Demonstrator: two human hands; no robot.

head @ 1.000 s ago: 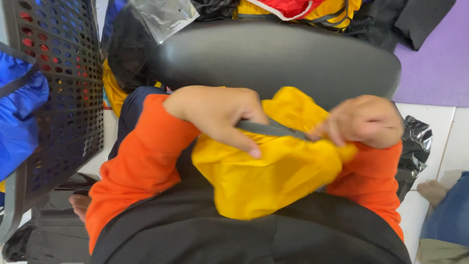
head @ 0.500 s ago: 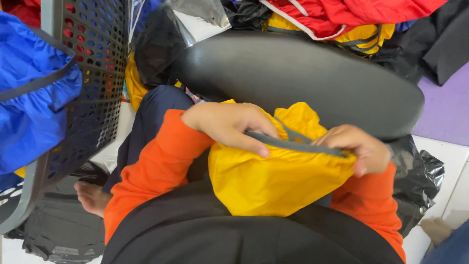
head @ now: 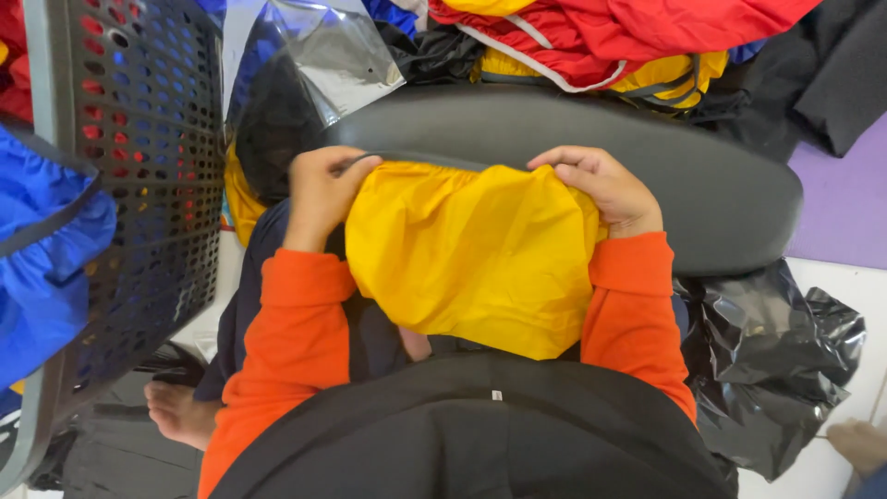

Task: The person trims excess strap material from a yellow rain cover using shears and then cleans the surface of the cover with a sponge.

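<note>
Head view, centre frame: left hand (head: 323, 194) and right hand (head: 601, 189) each pinch the yellow bag's (head: 471, 259) dark top edge; best kept evenly taut.

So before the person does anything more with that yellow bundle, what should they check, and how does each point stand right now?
1. Left hand grips the bundle's top left corner: ok.
2. Right hand grips the top right corner: ok.
3. Dark edge band of the yellow fabric bundle stretched flat between the hands: ok.
4. Bundle free of the black padded surface behind it: cannot tell, they overlap in view.
5. Bundle's lower part supported on the lap: cannot tell, its underside is hidden.
6. Black plastic bag apart from the bundle: ok.
</note>
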